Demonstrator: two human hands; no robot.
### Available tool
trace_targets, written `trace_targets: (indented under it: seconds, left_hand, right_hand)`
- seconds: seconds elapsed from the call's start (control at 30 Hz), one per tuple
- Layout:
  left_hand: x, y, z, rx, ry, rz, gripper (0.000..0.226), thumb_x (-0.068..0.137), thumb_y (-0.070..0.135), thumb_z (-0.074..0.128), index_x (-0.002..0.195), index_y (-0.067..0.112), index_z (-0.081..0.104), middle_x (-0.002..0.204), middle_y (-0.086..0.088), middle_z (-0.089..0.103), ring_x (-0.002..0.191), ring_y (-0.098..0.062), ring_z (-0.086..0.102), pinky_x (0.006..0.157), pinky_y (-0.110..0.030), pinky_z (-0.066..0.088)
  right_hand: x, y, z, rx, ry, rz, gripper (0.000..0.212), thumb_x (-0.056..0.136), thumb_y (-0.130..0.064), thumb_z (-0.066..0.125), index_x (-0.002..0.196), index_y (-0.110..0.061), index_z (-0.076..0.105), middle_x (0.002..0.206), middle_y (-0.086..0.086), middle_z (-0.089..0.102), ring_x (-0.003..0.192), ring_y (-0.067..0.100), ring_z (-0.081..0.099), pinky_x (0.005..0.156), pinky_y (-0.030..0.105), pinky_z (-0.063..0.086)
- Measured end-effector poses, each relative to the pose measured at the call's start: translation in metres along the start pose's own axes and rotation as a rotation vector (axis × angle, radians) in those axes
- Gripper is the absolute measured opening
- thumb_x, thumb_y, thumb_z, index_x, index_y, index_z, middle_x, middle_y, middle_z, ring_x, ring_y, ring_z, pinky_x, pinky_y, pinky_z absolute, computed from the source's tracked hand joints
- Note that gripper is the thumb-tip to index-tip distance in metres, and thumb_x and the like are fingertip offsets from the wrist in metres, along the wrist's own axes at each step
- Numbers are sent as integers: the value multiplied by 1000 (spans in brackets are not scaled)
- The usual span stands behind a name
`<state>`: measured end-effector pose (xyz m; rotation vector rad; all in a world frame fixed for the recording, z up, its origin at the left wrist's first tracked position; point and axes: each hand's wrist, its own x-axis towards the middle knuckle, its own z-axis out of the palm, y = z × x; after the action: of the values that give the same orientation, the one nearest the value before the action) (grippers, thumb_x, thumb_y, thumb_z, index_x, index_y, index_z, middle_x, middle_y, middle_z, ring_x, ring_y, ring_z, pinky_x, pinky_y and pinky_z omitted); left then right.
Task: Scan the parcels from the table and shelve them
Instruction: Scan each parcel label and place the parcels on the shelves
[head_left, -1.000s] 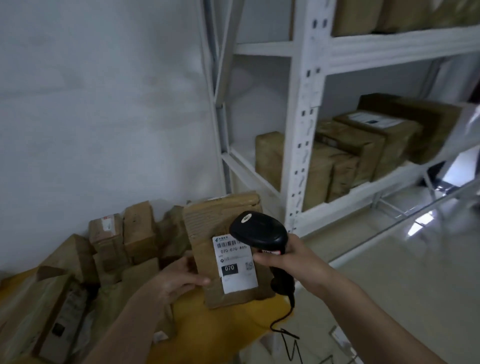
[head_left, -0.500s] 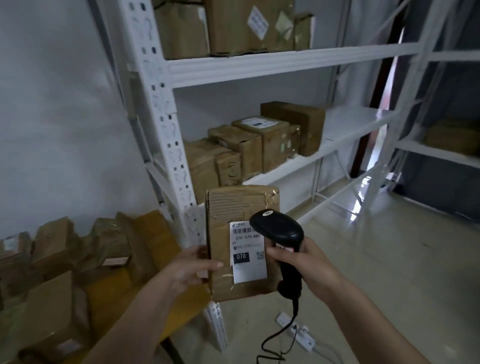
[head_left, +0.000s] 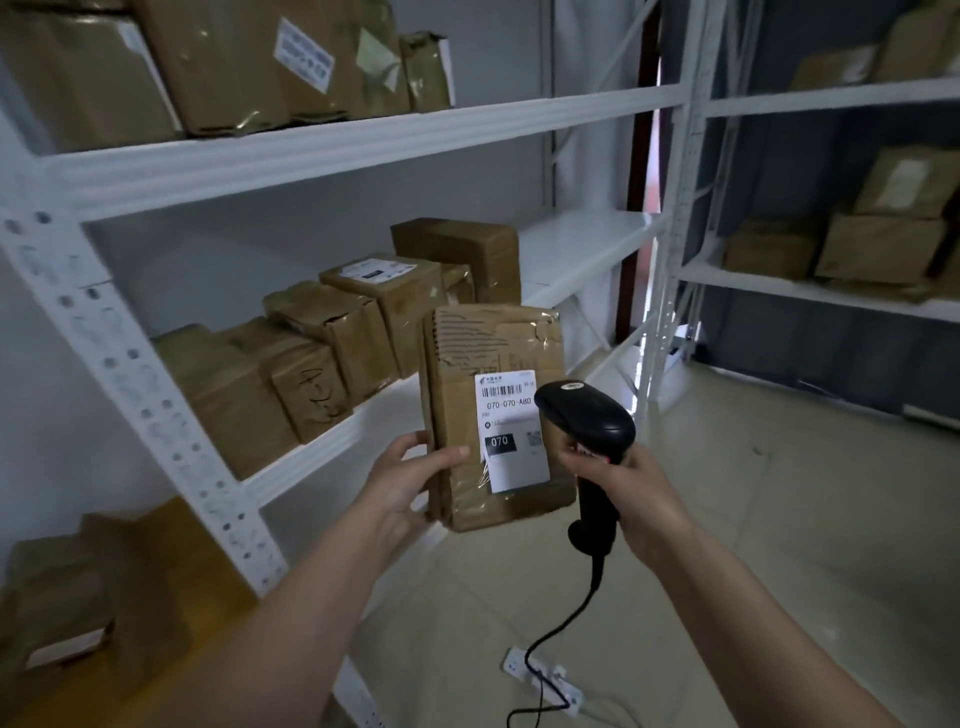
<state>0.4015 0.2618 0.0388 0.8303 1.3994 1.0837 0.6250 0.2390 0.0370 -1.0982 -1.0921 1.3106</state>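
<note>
My left hand (head_left: 404, 480) grips a brown cardboard parcel (head_left: 470, 374) upright by its lower left edge, thumb across the front. A white label reading 070-070-A8D faces me. My right hand (head_left: 631, 488) holds a black barcode scanner (head_left: 587, 415) by its handle, its head just right of the label and overlapping the parcel's right edge. The white shelf (head_left: 332, 441) stands right behind the parcel, with several brown parcels (head_left: 311, 364) lined up on its middle level.
More parcels fill the upper shelf level (head_left: 363, 140). The yellow table (head_left: 171, 551) with parcels on it is at the lower left. A second shelving unit (head_left: 810, 291) with boxes stands at the right. The scanner cable runs down to a power strip (head_left: 543, 680) on the floor.
The view has swung right from the table toward the shelf. Both hands carried the parcel and scanner along, now in front of the middle shelf level. Grips are unchanged.
</note>
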Motion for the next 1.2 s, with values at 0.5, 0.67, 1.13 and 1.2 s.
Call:
trace_targets:
  seconds: [0.5, 0.67, 1.13, 1.2]
  left_hand:
    - [167, 99, 119, 69, -4, 166, 53, 86, 41, 69, 134, 22, 53, 121, 2, 66, 97, -17, 65, 70, -31, 51]
    - [191, 118, 146, 245, -24, 281, 71, 83, 31, 74, 145, 28, 40, 138, 3, 53, 121, -21, 54, 99, -40, 48]
    - [274, 219, 221, 726, 145, 492, 89, 84, 32, 73, 154, 29, 17, 143, -3, 25, 132, -21, 36, 103, -24, 33]
    - [295, 235, 236, 734, 251, 560, 69, 89, 24, 66, 148, 35, 33, 137, -6, 36, 121, -24, 48, 101, -24, 39]
  right_hand:
    - [190, -56, -62, 56, 52, -35, 13, 83, 1, 66, 90, -10, 67, 75, -3, 70, 73, 11, 67, 62, 19, 50]
    - [237, -64, -77, 110, 50, 4, 12, 83, -5, 68, 94, -9, 66, 96, 7, 67, 93, 21, 64, 82, 33, 51]
    - [426, -86, -116, 304, -148, 78, 39, 70, -11, 73, 108, -5, 65, 108, 15, 65, 105, 33, 64, 90, 50, 52]
    - [452, -90, -117, 292, -220, 100, 41, 70, -12, 73, 110, -5, 64, 110, 17, 63, 103, 37, 63, 89, 50, 53]
